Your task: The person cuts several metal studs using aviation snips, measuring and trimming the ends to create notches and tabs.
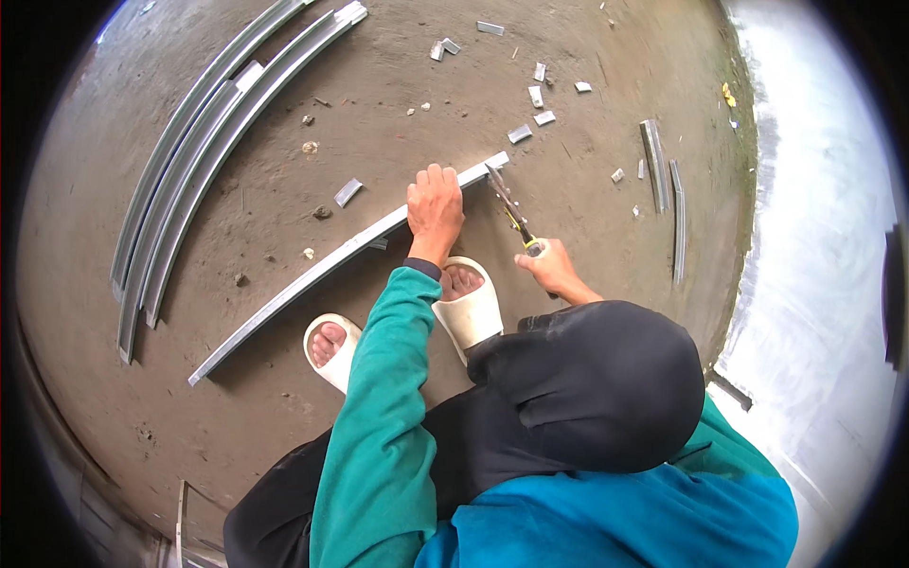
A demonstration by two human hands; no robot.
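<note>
Floor of dusty grey-brown ground (573, 204) spreads under everything, with a broad whitish surface (805, 189) along its right side. At upper left lies a bundle of long, silvery metal channels (216, 151). In front of the person, a long, straight-sided, light grey metal strip (360, 242) runs slantwise from lower left to a free end at upper right. Metal snips with yellow-and-black handles (516, 216) meet the strip just short of that end; whether the jaws have bitten in cannot be told. At right, 2 short, narrow metal lengths (654, 166) lie apart from the work. 2 cream open-toed sandals (473, 322) stand on the near side of the strip, bare toes showing.

The bare left hand (436, 210) is clenched over the strip, and the bare right hand (549, 268) is wrapped around the snips' handles. Small silvery metal offcuts (520, 133) are scattered beyond.

If the left hand's hold loosened, the strip could roll or twist and throw the blades off line. A slip of the snips toward that hand could cut its uncovered fingers, while a sharp falling edge might catch the exposed toes
</note>
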